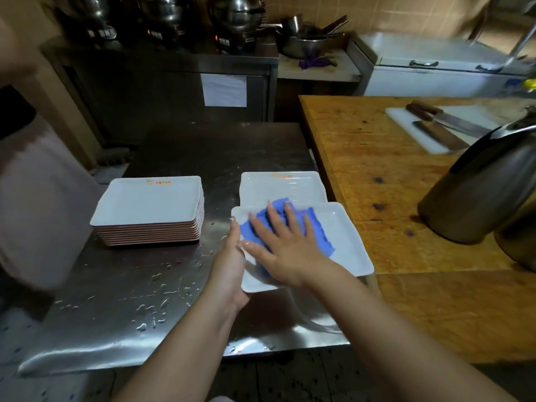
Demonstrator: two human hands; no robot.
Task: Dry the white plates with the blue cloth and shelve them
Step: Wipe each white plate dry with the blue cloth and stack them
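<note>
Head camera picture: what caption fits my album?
Right hand presses blue cloth onto white plate; left hand steadies it.

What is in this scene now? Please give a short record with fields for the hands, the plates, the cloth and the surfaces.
left hand: left hand grips the left edge of the held plate
right hand: right hand presses flat, fingers spread, on the blue cloth
cloth: lies inside the held plate
second plate: single plate behind, partly under the held one
stack: plate stack to the left, apart from both
surface: wet steel table with water drops
beside: wooden counter with cutting board and knives
</note>
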